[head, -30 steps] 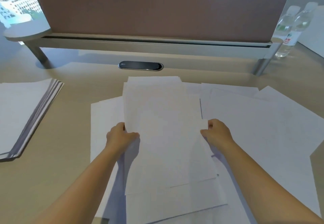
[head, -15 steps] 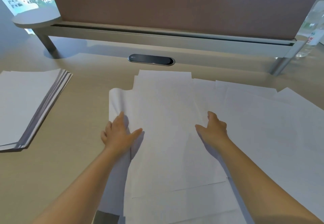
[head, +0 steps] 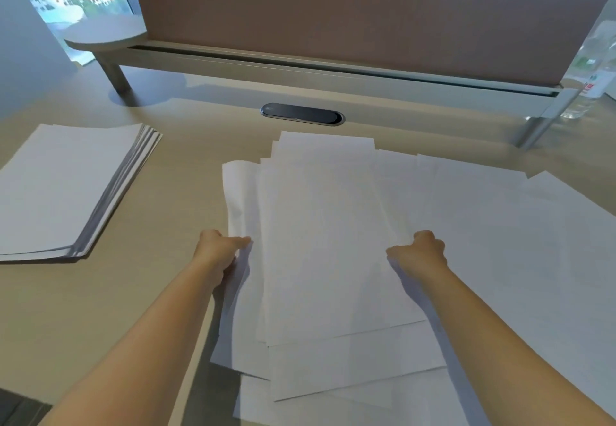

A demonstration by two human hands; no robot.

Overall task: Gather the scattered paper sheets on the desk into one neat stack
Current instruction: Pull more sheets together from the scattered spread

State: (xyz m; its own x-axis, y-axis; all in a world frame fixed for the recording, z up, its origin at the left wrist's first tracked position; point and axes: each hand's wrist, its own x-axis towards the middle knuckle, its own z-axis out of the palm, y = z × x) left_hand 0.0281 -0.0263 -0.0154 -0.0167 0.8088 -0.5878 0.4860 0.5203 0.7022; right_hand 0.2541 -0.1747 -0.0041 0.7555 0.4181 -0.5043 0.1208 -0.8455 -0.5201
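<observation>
Several white paper sheets (head: 326,242) lie overlapped and askew across the middle and right of the beige desk (head: 140,292). My left hand (head: 218,250) grips the left edge of the middle bunch, thumb on top. My right hand (head: 421,252) grips the bunch's right edge with curled fingers. More loose sheets (head: 520,242) fan out to the right under and beyond my right arm. A thick, slightly fanned stack of paper (head: 63,189) lies apart on the desk's left side.
A brown partition panel (head: 350,9) on a metal rail with legs bounds the desk's far side. A dark oval cable port (head: 301,114) sits just beyond the sheets. Clear water bottles (head: 590,72) stand at the far right. A window is at the far left.
Both hands went from holding a sheet, to lying flat on the papers, to gripping the bunch's left and right edges. The left sheets have shifted inward. The view has moved closer.
</observation>
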